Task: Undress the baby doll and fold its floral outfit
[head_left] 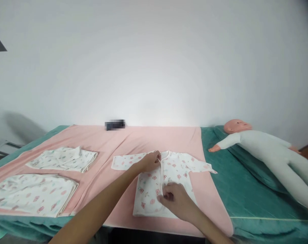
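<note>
A small white baby shirt [174, 169] with a pink print lies flat, sleeves spread, on a pink blanket [113, 139]. My left hand [150, 161] pinches the shirt's front edge near the collar. My right hand [175, 200] pinches the same front opening lower down, near the hem. Both hands have their fingers closed on the cloth.
Two folded printed garments lie at the left, one farther back [63, 158] and one nearer [33, 195]. A baby doll [265, 149] in a pale suit lies at the right on a green mattress [245, 196]. A small dark object [115, 124] sits by the white wall.
</note>
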`<state>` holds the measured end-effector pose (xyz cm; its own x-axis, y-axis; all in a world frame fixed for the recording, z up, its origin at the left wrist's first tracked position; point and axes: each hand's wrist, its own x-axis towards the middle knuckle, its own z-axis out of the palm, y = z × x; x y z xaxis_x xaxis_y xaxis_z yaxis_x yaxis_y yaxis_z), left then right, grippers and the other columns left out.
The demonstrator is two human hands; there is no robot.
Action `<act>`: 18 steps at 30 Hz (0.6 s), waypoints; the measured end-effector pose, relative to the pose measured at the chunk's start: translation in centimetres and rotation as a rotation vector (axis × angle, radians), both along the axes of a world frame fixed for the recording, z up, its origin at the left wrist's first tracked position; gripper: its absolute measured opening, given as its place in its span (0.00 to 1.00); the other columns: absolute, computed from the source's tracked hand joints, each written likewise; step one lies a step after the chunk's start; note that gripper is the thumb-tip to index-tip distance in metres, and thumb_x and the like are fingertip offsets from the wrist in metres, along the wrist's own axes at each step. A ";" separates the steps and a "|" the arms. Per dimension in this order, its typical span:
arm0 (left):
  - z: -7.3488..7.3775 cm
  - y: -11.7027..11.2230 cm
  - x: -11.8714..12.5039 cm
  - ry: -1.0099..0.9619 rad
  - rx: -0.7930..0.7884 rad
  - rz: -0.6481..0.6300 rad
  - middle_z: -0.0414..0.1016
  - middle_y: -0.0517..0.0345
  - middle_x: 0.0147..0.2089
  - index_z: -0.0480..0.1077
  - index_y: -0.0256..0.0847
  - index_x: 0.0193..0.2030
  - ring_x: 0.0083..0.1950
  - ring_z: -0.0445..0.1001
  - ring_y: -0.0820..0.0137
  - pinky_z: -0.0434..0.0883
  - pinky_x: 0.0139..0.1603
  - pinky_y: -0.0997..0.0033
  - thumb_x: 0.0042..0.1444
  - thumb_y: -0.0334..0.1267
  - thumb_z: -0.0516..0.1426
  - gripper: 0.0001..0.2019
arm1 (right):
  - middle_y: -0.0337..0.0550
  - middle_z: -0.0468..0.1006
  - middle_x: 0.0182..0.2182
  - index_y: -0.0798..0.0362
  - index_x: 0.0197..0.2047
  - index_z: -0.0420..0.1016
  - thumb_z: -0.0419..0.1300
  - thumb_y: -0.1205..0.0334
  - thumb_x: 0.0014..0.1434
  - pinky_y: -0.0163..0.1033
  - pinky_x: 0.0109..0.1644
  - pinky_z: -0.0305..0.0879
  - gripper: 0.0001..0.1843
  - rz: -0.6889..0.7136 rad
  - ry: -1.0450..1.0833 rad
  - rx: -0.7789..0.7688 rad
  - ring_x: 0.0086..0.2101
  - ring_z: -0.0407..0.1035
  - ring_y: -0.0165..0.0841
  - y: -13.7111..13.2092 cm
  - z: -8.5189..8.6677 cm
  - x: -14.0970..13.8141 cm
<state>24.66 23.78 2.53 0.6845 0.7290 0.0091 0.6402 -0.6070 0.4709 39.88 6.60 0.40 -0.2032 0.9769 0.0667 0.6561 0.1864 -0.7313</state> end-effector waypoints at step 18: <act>-1.1 -21.3 -13.5 -0.058 0.211 -0.061 0.74 0.58 0.66 0.65 0.57 0.68 0.67 0.72 0.64 0.72 0.68 0.60 0.71 0.35 0.53 0.21 | 0.38 0.74 0.64 0.47 0.72 0.65 0.60 0.61 0.66 0.38 0.65 0.70 0.32 0.166 -0.515 0.702 0.60 0.73 0.38 -10.7 -5.7 9.4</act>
<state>11.20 2.47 1.40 0.7211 0.6641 0.1977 0.5750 -0.7327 0.3639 49.30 -4.07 -5.31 -0.5092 0.6999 0.5008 0.7967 0.6035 -0.0333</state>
